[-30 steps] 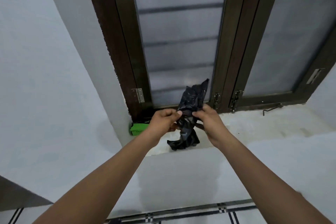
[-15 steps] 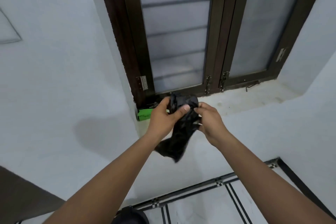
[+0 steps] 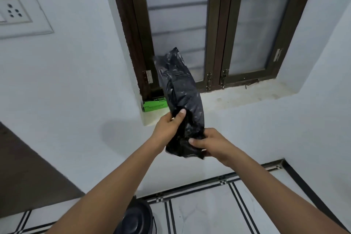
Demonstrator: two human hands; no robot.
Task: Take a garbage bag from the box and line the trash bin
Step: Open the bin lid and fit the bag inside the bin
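Note:
A black garbage bag (image 3: 180, 89), still partly folded, stands up in front of the window. My left hand (image 3: 168, 126) pinches its left edge with the thumb on top. My right hand (image 3: 209, 143) grips the crumpled lower end. The green bag box (image 3: 154, 105) lies on the window sill at the left corner, partly hidden behind the bag. A dark round trash bin (image 3: 135, 218) shows on the floor at the bottom edge, half covered by my left forearm.
A dark wooden window frame (image 3: 214, 30) with frosted panes fills the top. The pale sill (image 3: 237, 99) runs to the right. A switch plate (image 3: 13, 11) is on the left wall. A dark wooden surface (image 3: 28, 167) juts in at lower left. Tiled floor lies below.
The bag has been unfolded upward and now stands taller. Both hands have drawn back from the sill and spread apart, the right one lower. The view tilted down, showing the bin.

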